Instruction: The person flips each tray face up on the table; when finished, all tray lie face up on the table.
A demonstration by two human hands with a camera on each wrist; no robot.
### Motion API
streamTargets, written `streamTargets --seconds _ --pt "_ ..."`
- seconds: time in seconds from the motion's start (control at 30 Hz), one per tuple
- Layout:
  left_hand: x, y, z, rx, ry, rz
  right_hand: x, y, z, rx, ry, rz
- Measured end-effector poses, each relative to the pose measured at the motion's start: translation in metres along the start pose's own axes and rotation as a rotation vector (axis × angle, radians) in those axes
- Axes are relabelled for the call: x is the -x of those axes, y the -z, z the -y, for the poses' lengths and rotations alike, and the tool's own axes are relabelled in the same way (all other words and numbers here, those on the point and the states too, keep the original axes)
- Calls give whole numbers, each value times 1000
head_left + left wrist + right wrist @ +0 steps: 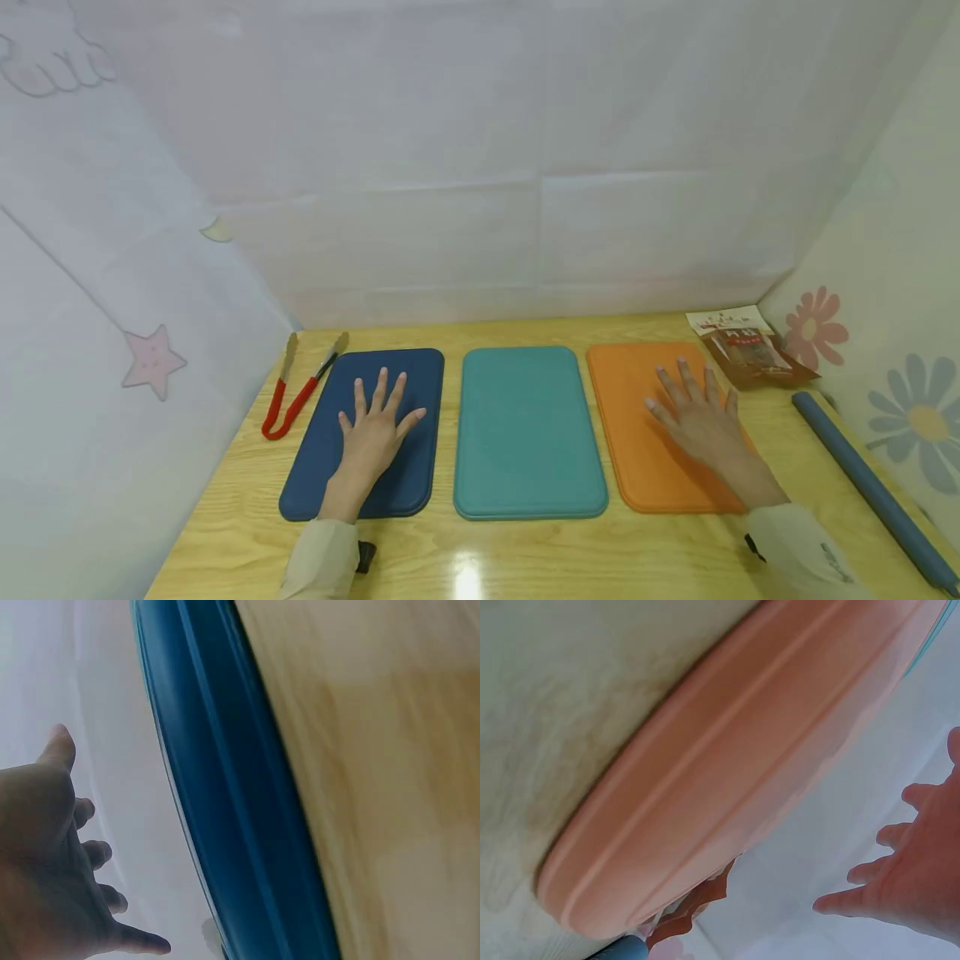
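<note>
The left hand is held over the navy board, palm down with its fingers spread apart, and the right hand is held the same way over the orange board. Neither grips anything; the splayed fingers suggest a posture meant to keep both hands free and in plain view. The wrist views show each palm apart from the board below, though how much clearance there is under them is hard to judge.

Between the hands lies the teal board, flat on the wood-grain table. All three boards sit in a row with narrow strips of table between them, probably so each is distinct and within easy reach. Red-handled tongs rest at the far left, arms splayed, one tip just beside the navy board's upper corner. A brown snack packet lies just beyond the orange board's upper right, and a blue-grey rod runs along the table's right edge, seemingly set aside from the boards.
</note>
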State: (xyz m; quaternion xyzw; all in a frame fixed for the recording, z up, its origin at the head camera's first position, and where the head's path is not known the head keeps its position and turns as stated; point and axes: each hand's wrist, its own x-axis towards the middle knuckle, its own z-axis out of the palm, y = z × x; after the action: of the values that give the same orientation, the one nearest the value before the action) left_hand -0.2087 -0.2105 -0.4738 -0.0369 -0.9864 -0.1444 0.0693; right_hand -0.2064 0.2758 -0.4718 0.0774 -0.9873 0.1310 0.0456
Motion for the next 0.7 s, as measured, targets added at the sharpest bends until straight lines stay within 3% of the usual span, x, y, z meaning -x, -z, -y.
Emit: streamTargets --seconds 0.37,0.7 --pt "2 -15 -23 -25 -60 -9 5 4 -13 -19 -45 28" --pt "-1 -16 -53 5 -126 -34 11 16 -22 -42 -61 47"
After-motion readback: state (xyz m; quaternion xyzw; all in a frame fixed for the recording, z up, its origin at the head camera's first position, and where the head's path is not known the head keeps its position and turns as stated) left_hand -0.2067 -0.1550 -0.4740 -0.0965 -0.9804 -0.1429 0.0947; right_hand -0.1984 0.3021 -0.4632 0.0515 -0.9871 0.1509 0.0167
